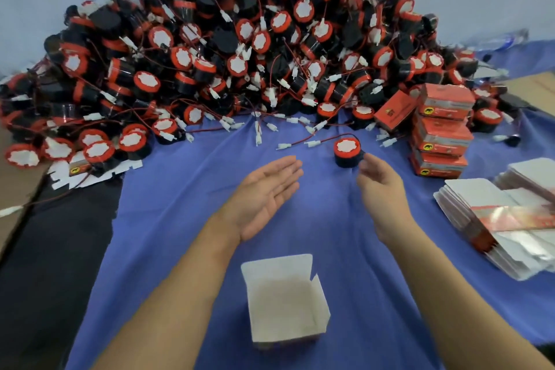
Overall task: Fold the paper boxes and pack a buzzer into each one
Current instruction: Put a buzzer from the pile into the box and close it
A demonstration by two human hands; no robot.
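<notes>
An open paper box (285,300) stands upright on the blue cloth between my forearms, its top flaps up and its white inside showing nothing. One black buzzer (347,152) with a red cap and red wires lies apart from the pile. My right hand (381,186) reaches to it, fingertips at its right side, touching or nearly touching; fingers loosely curved. My left hand (267,195) hovers palm up with straight fingers, holding nothing, left of the buzzer.
A big heap of buzzers (234,48) with tangled wires fills the back. Three closed orange boxes (441,132) are stacked at the right. A bundle of flat unfolded boxes (498,219) lies at the far right. A flat box blank (90,171) lies at the left.
</notes>
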